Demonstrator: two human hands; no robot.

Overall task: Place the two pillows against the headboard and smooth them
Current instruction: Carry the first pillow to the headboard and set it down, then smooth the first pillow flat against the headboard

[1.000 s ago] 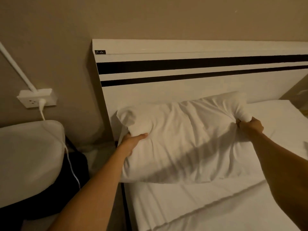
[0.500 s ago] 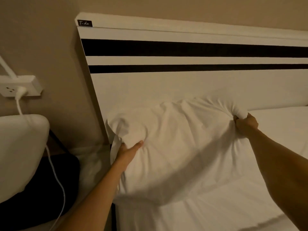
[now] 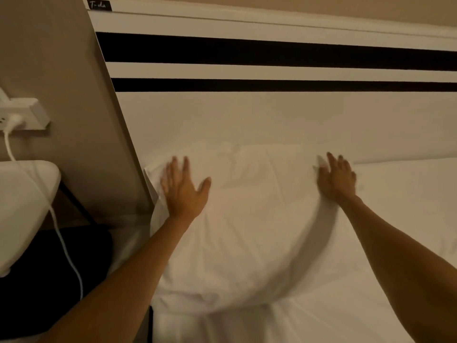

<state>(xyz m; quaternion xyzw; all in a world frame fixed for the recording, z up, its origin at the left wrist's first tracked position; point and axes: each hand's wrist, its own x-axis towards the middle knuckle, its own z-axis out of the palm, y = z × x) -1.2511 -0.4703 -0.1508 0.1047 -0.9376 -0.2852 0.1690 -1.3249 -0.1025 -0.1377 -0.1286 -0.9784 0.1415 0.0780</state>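
A white pillow [image 3: 254, 219] lies flat at the left end of the bed, its far edge touching the white headboard [image 3: 247, 120] with two black stripes. My left hand [image 3: 183, 189] rests open, palm down, on the pillow's left far corner. My right hand [image 3: 337, 179] presses flat with spread fingers on the pillow's right far edge. What may be a second white pillow [image 3: 408, 184] lies flat to the right, along the headboard; its outline is unclear.
A white sheet [image 3: 296, 323] covers the mattress in front. Left of the bed stands a white cushion [image 3: 22, 209] on a dark object [image 3: 44, 293]. A wall socket [image 3: 22, 115] has a white cable [image 3: 64, 243] hanging down beside the headboard's edge.
Both hands let go of the pillow's ends and now lie flat on it. The pillow went from held up and bunched to lying flat against the headboard. The view moved closer.
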